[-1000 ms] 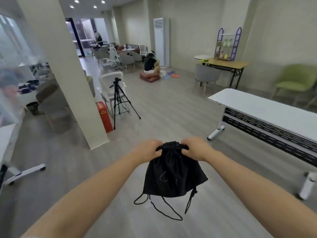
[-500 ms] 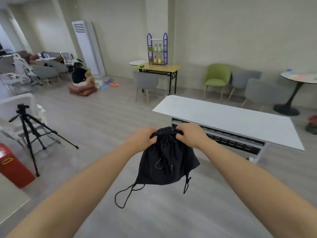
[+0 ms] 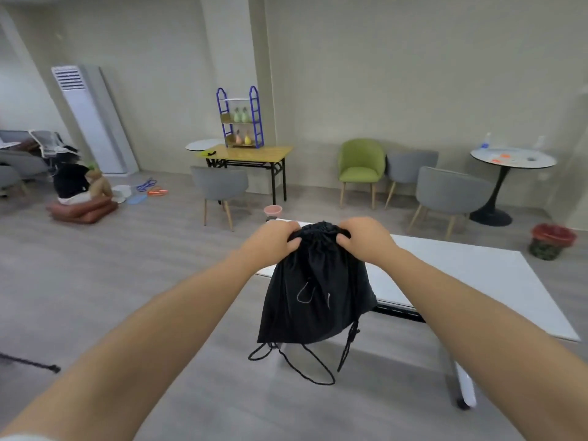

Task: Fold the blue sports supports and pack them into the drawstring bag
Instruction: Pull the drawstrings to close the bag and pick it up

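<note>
You are gripping the gathered mouth of the black drawstring bag [image 3: 315, 297] with both hands. Your left hand [image 3: 273, 241] is clenching the fabric on one side and your right hand [image 3: 366, 238] is doing the same on the other. The bag is hanging in the air between them, its cords [image 3: 305, 367] dangling loose below.

What is changing is your heading, not your hold. Over the last second you have been turning away from the pillar and tripod, and the white tabletop [image 3: 461, 275] is now sitting right behind the bag, with the bag hanging at its near corner and above the floor [image 3: 127, 281].

The mouth is bunched closed and the body is sagging with some bulk, so the supports are probably packed already. No blue fabric is showing, so you cannot confirm that from here. You seem to be carrying the bag over to set it down on the tabletop.
</note>
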Action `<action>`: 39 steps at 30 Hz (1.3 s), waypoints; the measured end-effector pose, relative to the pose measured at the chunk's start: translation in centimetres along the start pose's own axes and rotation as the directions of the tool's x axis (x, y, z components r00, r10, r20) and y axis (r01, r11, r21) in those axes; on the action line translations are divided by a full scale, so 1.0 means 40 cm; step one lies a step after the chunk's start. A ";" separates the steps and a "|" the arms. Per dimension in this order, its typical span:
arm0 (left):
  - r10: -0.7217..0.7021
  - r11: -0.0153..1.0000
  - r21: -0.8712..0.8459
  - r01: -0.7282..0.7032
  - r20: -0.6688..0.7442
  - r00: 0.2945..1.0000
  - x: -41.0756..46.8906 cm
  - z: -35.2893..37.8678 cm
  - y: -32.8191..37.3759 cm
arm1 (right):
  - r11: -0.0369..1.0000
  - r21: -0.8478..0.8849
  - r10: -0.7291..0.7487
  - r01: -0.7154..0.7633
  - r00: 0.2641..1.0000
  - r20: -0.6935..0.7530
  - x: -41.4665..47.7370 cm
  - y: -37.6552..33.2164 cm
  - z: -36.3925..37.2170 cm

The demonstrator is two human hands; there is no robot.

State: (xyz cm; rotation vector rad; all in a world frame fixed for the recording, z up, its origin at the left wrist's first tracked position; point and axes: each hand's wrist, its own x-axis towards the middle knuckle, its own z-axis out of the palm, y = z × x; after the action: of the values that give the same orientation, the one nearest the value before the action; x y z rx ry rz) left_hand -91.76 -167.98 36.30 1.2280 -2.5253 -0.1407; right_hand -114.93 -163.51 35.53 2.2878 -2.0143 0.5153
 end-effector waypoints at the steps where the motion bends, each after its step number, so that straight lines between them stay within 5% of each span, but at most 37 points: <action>1: 0.023 1.000 0.002 -0.023 -0.003 1.000 0.071 0.002 -0.021 | 1.000 -0.015 0.015 -0.015 0.999 -0.030 0.057 0.031 0.005; 11: 0.145 0.989 -0.040 -0.145 -0.011 0.989 0.679 0.082 -0.244 | 0.980 -0.083 0.167 -0.182 0.972 -0.166 0.541 0.269 0.071; 19: 0.189 0.973 -0.172 -0.154 0.209 0.959 1.008 0.366 -0.428 | 0.929 0.046 0.361 -0.367 0.928 0.094 0.787 0.468 0.313; 28: -0.017 0.975 -0.197 0.106 0.407 0.913 1.229 0.680 -0.567 | 0.906 0.066 0.366 -0.419 0.850 0.378 1.016 0.705 0.620; 34: -0.184 0.952 -0.166 0.257 0.357 0.916 1.344 0.870 -0.620 | 0.872 0.088 0.425 -0.482 0.834 0.352 1.127 0.828 0.799; 39: -0.057 0.997 -0.026 0.076 0.440 0.896 1.385 0.970 -0.659 | 0.865 0.034 0.462 -0.501 0.821 0.335 1.194 0.897 0.886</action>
State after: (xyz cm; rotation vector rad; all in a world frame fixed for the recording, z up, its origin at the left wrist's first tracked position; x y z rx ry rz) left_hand -116.84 -229.72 7.50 1.3957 -2.8344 -0.5444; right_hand -137.64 -223.53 9.00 2.0033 -2.8258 0.3036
